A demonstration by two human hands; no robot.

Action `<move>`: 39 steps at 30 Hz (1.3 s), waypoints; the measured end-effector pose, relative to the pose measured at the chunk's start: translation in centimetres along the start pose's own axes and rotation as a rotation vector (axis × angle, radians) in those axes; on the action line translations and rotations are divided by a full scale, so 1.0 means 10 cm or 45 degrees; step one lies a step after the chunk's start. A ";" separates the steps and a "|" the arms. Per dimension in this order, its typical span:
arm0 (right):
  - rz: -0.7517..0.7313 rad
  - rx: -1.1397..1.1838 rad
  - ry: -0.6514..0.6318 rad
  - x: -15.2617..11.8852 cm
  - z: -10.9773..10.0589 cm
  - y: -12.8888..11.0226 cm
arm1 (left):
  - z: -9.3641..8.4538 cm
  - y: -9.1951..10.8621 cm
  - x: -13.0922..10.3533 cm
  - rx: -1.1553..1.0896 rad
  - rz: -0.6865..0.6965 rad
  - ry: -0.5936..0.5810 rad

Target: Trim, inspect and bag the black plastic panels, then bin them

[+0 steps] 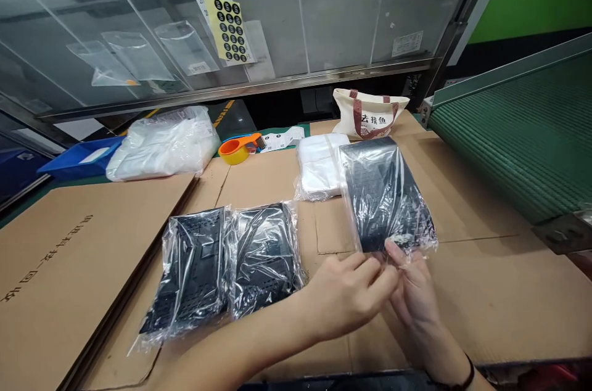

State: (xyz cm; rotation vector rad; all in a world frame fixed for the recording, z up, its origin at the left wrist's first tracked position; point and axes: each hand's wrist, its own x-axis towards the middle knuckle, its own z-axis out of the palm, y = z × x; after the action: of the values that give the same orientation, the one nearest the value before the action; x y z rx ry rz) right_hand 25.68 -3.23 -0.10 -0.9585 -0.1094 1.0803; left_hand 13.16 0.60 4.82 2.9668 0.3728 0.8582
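A black perforated panel in a clear plastic bag is held up at the right of the cardboard. My right hand supports its lower end from below, thumb pressed on the front near the bag's edge. Beside it, my left hand is closed, with fingertips pinched at the bag's lower edge; the exact grip is partly hidden. To the left lie two more bagged black panels, one further left and another close to my left forearm.
A stack of clear bags lies behind the held panel. Further back are an orange tape dispenser, a large plastic bundle, a blue tray and a cloth bag. Flat cardboard is stacked left; a green conveyor stands right.
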 end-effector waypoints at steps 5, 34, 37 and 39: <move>0.010 0.087 -0.019 0.04 -0.07 -0.11 | -0.02 -0.07 -0.19 -1.012 -0.849 -0.024; 0.349 -0.027 -0.593 0.00 -0.32 -0.13 | -0.16 -0.61 0.21 -2.165 -1.270 1.333; 0.334 -0.033 -0.571 0.02 -0.36 -0.12 | -0.21 -0.66 0.23 -2.122 -1.272 1.388; 0.342 0.007 -0.570 0.02 -0.37 -0.10 | -0.22 -0.65 0.24 -2.135 -1.299 1.380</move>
State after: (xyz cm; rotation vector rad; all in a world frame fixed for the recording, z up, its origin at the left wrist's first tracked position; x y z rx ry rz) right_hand 28.29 -5.44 -1.72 -0.7247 -0.3514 1.5324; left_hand 12.51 7.40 7.29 0.5213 0.5850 1.3524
